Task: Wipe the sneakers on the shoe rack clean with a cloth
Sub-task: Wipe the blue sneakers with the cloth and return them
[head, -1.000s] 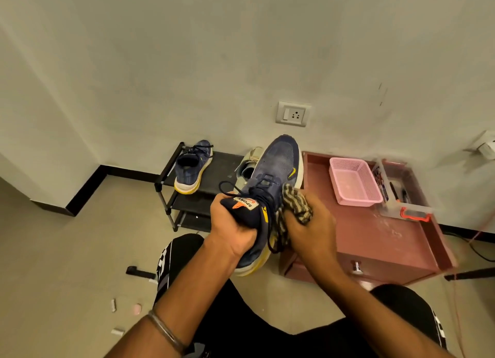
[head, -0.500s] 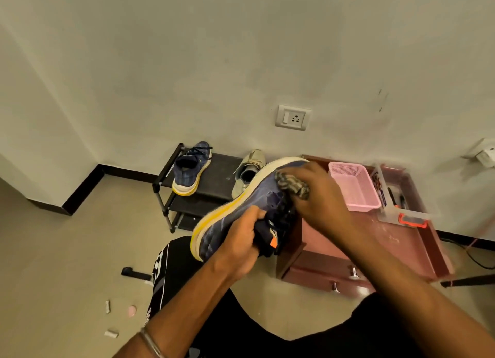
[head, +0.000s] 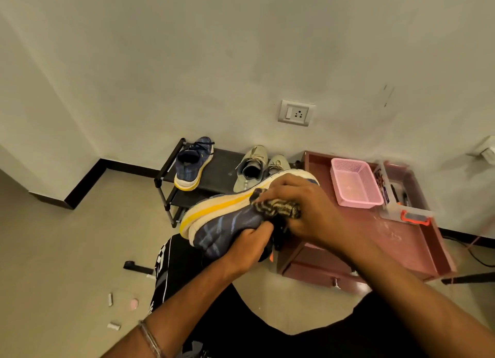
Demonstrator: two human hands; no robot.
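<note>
Dim, warm indoor light; soft shadows, wide-angle bending at edges.

Four sneakers are counted: three on the rack [head: 225, 161], two grey [head: 251, 167] and one blue [head: 193, 162], and one blue [head: 227, 223] held before it. One cloth [head: 278, 208] is seen.

Held sneaker [head: 227, 223] toe hidden behind right hand [head: 308, 205]

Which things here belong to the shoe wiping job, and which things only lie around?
Job: blue sneaker gripped by the left hand; cloth in the right hand; second blue sneaker, beige sneakers, shoe rack.

Lying about: pink basket, clear box, wall socket, floor scraps.
</note>
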